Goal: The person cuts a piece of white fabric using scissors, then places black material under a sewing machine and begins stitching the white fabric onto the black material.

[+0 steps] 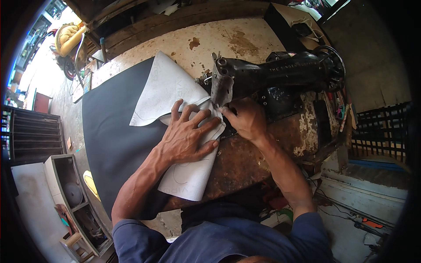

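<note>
A black sewing machine (280, 72) stands on the worn table, its head toward the left and its handwheel at the right. Under its needle end runs a folded sheet with a white backing (169, 85) and a black face (118, 118) that spreads left over the table. My left hand (186, 136) lies on the white side with its fingers spread, pressing it down. Right beside the needle area, my right hand (245, 118) has its fingers curled, thumb and forefinger together at the sheet's edge. The machine's head and my fingers hide the needle and whatever is pinched.
The table (245, 164) has a stained, peeling brown top. A black box (287, 28) with a cord stands at the far right. At lower left is an open cabinet (72, 193); a black slatted crate (381, 131) stands at the right.
</note>
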Motion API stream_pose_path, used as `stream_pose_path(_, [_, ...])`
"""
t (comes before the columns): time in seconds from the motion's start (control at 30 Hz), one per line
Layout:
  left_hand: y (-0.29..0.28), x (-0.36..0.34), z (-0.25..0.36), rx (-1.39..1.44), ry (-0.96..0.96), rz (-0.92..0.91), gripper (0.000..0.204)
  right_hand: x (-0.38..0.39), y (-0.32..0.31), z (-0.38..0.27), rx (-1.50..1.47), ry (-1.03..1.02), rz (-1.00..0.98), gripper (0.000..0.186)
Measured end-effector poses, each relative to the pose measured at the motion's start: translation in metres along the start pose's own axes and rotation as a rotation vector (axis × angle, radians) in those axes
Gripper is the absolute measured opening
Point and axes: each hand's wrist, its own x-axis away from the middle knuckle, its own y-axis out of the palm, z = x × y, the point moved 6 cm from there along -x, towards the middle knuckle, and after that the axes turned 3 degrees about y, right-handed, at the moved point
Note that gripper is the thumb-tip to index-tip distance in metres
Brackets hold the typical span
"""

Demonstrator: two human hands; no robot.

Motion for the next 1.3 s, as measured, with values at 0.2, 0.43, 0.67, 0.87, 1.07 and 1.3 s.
stream_pose_path(0.2, [0.006, 0.005, 0.000, -0.007, 0.041, 0.059, 0.057, 0.025, -0.009, -0.023, -0.008, -0.095, 0.045, 0.010])
stream_pose_path(0.43, [0.005, -0.001, -0.001, 0.138, -0.015, 0.027, 0.066, 0.035, -0.012, -0.027, 0.111, -0.228, 0.020, 0.008])
stream_pose_path(0.67, [0.005, 0.004, -0.005, 0.047, -0.005, -0.016, 0.066, 0.022, -0.094, -0.056, 0.086, -0.275, -0.036, 0.014])
stream_pose_path(0.87, [0.007, -0.009, 0.002, 0.065, 0.077, -0.021, 0.065, -0.107, -0.273, 0.097, 0.673, 0.103, 0.606, 0.025])
stream_pose_path(1.07, [0.008, 0.004, -0.006, 0.059, 0.047, -0.012, 0.064, -0.094, -0.268, 0.146, 0.694, 0.273, 0.273, 0.036])
stream_pose_path(1.3, [0.007, -0.005, -0.004, 0.094, 0.077, -0.007, 0.062, -0.062, -0.287, 0.141, 0.455, 0.496, 0.359, 0.038])
